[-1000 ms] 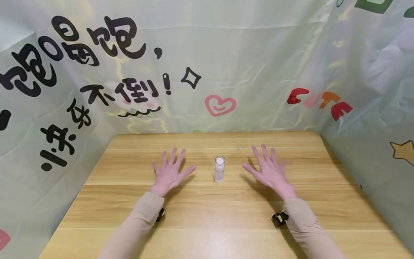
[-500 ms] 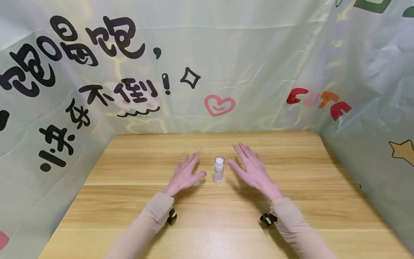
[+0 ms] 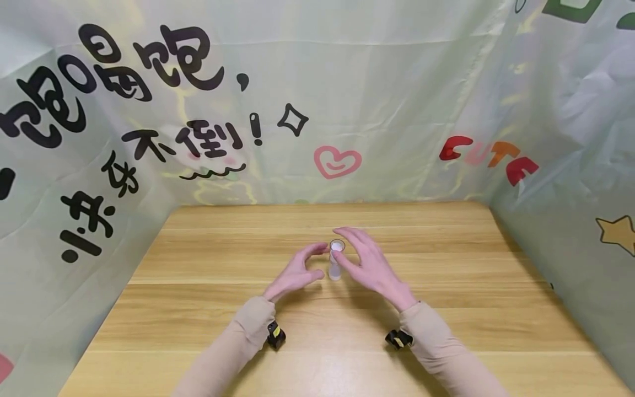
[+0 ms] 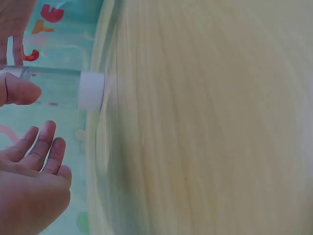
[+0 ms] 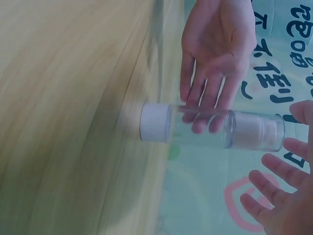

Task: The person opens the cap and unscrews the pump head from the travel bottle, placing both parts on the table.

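Observation:
A small clear bottle [image 3: 335,271] stands upright on the wooden table, between my two hands. The right wrist view shows its white base [image 5: 155,122] and a white top part [image 5: 254,131] beneath a transparent cap. My left hand [image 3: 295,272] is at the bottle's left side, fingers gently bent and thumb apart from them. From the right comes my right hand [image 3: 371,266], its fingers and thumb spread around the capped end; its thumb overlaps the bottle in the head view. Neither hand grips the bottle. Bent left fingers [image 5: 208,110] show through the clear body.
The light wooden table [image 3: 208,242] extends around the bottle. A printed cloth backdrop [image 3: 397,99] with dark characters and a pink heart [image 3: 338,161] hangs along its back and sides. Both wrists carry small black cameras, the left camera [image 3: 275,335] and the right camera [image 3: 399,339].
Both hands have moved inward from either side toward the bottle, their splayed fingers becoming more bent. The bottle stays in the same place.

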Tool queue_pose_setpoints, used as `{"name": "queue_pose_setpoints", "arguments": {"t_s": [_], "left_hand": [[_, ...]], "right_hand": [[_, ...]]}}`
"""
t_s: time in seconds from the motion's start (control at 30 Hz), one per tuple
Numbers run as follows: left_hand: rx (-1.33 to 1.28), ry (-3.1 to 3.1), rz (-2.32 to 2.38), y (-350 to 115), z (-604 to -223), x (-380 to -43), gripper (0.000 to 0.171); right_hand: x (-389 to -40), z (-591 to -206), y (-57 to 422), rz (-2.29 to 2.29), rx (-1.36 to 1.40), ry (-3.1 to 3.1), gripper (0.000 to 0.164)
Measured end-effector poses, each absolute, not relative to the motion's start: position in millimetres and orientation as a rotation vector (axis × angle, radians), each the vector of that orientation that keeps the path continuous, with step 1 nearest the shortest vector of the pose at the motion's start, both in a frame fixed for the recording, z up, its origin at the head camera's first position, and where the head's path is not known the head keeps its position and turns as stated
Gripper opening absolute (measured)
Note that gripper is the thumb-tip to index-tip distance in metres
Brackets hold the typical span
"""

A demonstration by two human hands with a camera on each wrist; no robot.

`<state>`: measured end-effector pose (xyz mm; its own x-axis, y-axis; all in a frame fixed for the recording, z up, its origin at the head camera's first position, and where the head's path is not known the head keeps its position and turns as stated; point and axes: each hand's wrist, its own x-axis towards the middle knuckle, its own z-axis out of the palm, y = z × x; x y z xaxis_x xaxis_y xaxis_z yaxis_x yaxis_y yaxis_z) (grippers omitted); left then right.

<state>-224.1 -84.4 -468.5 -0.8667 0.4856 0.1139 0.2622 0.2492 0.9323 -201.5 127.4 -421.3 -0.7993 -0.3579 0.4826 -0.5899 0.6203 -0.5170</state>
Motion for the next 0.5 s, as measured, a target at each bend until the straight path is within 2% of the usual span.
{"name": "queue_pose_setpoints", "arguments": {"t_s": [0.3,0.5], "left_hand": [[0.62,2.125,1.84,-68.4,-475.8,-225.1,0.077],[0.532,2.07,1.893,-59.6,-481.0,-224.1,0.072]], "right_hand": [[-205.1,-423.8,116.6,1.066,0.811,-2.411,0.044],[-206.9,-426.1,113.4,1.105,0.815,-2.384,0.039]]}}
